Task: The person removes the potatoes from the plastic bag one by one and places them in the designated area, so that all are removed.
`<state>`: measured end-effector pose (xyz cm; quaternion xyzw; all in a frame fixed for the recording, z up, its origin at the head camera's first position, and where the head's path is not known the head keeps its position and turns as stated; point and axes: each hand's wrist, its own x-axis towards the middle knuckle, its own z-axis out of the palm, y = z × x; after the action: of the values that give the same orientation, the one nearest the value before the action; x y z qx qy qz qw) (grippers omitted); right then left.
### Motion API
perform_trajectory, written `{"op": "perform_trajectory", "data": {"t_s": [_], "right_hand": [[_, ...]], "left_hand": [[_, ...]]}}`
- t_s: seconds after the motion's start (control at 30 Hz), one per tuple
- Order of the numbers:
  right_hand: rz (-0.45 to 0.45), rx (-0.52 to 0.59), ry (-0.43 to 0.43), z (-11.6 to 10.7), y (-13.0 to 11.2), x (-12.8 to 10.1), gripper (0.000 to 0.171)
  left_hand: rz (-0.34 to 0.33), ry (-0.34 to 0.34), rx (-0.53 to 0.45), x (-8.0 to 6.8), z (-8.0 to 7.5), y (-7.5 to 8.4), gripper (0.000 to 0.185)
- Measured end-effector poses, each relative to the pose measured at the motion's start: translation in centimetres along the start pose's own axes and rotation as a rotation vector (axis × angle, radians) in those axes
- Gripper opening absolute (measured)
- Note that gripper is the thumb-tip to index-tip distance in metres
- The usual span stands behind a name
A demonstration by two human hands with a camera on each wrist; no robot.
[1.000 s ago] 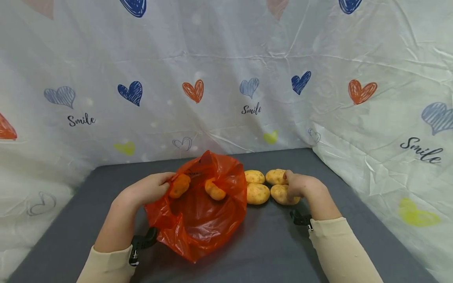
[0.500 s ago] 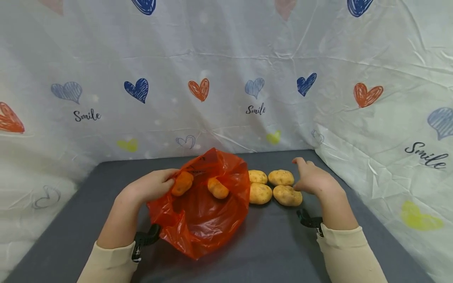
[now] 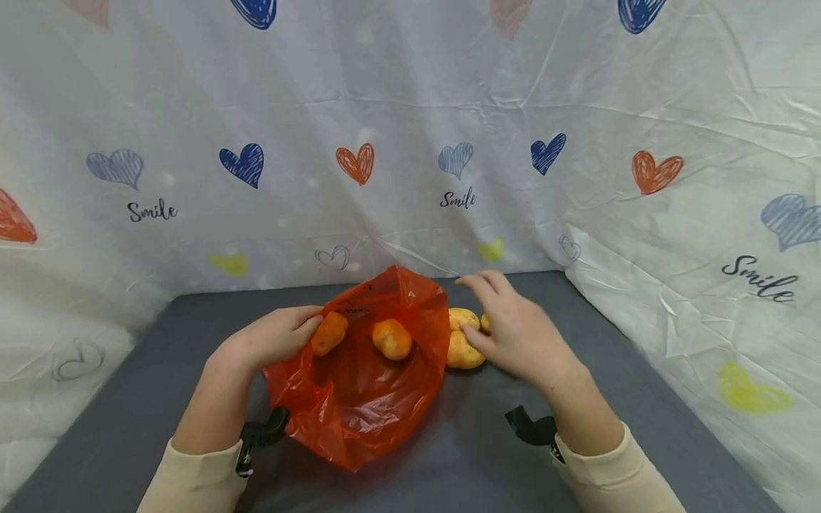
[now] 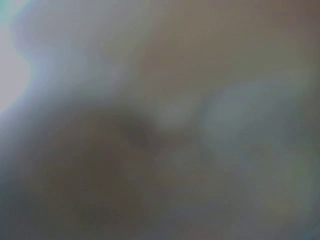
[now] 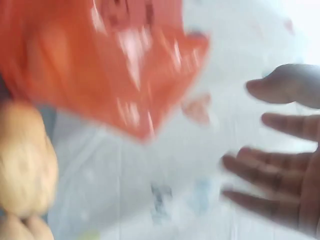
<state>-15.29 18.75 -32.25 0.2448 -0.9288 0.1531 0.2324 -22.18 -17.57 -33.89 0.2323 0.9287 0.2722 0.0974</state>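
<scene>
My left hand (image 3: pixel 276 338) pinches the left rim of a red plastic bag (image 3: pixel 372 413), whose mouth gapes towards me. Two potatoes show in the bag, tinted orange: one potato (image 3: pixel 329 333) right at the left fingertips, another (image 3: pixel 392 339) near the middle. Fingers spread and holding nothing, my right hand (image 3: pixel 519 328) hovers right of the bag. Behind it stand yellow potatoes (image 3: pixel 465 350), partly covered by the hand in the head view. The right wrist view has the bag (image 5: pixel 125 75), a potato (image 5: pixel 25 160) and the spread right fingers (image 5: pixel 265 175). Blur fills the left wrist view.
A dark grey table (image 3: pixel 462 449) lies under everything. A white sheet (image 3: pixel 410 107) printed with hearts hangs behind it and along the right side. Dark wrist cameras (image 3: pixel 535 427) sit at both cuffs.
My right hand has left the potatoes at the right, swung slightly right, then come left towards the bag, fingers spread. The middle potato in the bag has turned. My left hand has stayed at the rim.
</scene>
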Motion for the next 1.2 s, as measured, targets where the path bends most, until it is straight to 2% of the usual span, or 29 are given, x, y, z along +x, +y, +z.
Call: {"op": "perform_trajectory", "data": {"t_s": [0.07,0.13,0.2,0.27,0.4,0.5,0.63,0.83,0.97,1.2], "right_hand": [[-0.135,0.044,0.031,1.2,-1.5,0.1,0.051],[-0.237,0.085,0.017,2.4,-2.9,0.2,0.046],[-0.300,0.111,-0.033,3.5,-3.9,0.3,0.043],[-0.323,0.119,-0.110,4.5,-4.5,0.3,0.041],[-0.296,0.151,-0.287,6.3,-4.5,0.5,0.043],[-0.246,0.161,-0.387,7.8,-3.9,1.1,0.047],[-0.162,0.172,-0.476,10.2,-2.5,1.8,0.056],[-0.024,0.282,-0.597,13.0,-0.9,1.4,0.077],[-0.013,0.253,-0.606,13.9,-0.6,1.0,0.085],[0.020,0.184,-0.583,14.1,-0.5,0.9,0.083]], "left_hand": [[0.006,0.003,-0.001,-0.1,0.2,-0.1,0.048],[0.016,0.010,0.004,-0.4,0.3,-0.1,0.048],[0.023,0.020,0.011,-0.5,0.4,0.0,0.048],[0.033,0.030,0.018,-0.7,0.4,0.1,0.048],[0.061,0.044,0.029,-1.1,0.2,0.6,0.047],[0.072,0.052,0.036,-1.3,0.0,1.0,0.046],[0.072,0.056,0.047,-1.6,-0.3,1.3,0.047],[0.073,0.048,0.046,-1.4,-0.2,1.5,0.048],[0.069,0.037,0.049,-1.2,0.0,1.5,0.049],[0.058,0.012,0.045,-1.0,0.1,1.5,0.049]]}}
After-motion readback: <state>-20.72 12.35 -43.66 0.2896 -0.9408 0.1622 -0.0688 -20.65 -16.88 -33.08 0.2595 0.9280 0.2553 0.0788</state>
